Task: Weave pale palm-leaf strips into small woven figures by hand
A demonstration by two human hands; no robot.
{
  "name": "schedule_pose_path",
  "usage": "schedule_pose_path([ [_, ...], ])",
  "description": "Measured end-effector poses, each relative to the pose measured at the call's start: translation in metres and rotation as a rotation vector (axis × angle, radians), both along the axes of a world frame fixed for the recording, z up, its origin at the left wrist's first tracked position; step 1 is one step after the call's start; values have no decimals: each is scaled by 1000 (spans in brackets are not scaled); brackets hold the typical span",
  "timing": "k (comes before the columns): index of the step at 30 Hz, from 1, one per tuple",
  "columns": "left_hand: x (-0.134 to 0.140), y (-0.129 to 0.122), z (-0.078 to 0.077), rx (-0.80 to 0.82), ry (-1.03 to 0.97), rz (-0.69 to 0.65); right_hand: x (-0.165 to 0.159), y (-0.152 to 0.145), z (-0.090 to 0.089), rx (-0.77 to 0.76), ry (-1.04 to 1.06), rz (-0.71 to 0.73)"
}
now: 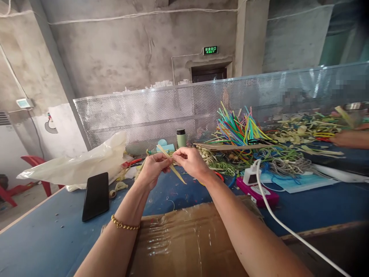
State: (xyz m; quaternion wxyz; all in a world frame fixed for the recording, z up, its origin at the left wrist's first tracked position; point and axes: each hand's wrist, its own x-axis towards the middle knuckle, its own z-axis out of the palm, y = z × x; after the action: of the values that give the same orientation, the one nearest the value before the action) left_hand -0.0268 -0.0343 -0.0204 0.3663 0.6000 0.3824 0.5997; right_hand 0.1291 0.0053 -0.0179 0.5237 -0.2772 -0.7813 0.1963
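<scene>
We are noting left hand (155,166) and right hand (190,161) pinching a narrow pale-yellow strip (178,175) over the flat blue tabletop (52,238); a black rectangular phone (96,196) and a multicoloured slender-strand bundle (240,129) are flanking them.

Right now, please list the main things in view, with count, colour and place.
strip: one, pale yellow, centre
phone: one, black, left
plastic bag: one, whitish, beyond phone
bottle: one, green, beyond strip
coloured strands: many, mixed, right of bottle
large cardboard: one, brown, bottom centre
box: one, magenta, right
table: one, blue, underneath
mesh screen: one, silver, behind table
exit sign: one, green, wall
co-worker's hand: one, far right
bracelet: one, gold, left forearm
left hand: one, at strip
right hand: one, at strip
</scene>
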Motion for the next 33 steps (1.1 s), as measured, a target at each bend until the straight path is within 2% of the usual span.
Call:
schedule_pose_path([
  [5,2,-3,0,-24,-8,-20,-1,2,-1,-8,-9,-26],
  [9,5,-2,-1,-52,-33,7,-1,0,0,30,-81,-132],
  [11,5,0,-1,-74,-60,32,0,-4,2,139,-134,-264],
  [14,3,5,-1,-66,-158,113,0,-15,7,383,-160,-563],
  [16,1,8,-1,-40,-241,181,-2,-22,8,461,-152,-655],
  [18,-1,10,-2,-17,-302,233,-8,-26,6,380,-192,-589],
  [21,0,12,-5,24,-335,267,-18,-25,-1,88,-273,-386],
  [26,7,14,-11,-38,-357,202,-25,-15,-8,-143,-165,-229],
  [30,12,13,-12,-20,-371,140,-23,-12,-7,-222,-75,-186],
  [33,16,11,-12,35,-340,165,-23,-13,-7,-228,-36,-177],
])
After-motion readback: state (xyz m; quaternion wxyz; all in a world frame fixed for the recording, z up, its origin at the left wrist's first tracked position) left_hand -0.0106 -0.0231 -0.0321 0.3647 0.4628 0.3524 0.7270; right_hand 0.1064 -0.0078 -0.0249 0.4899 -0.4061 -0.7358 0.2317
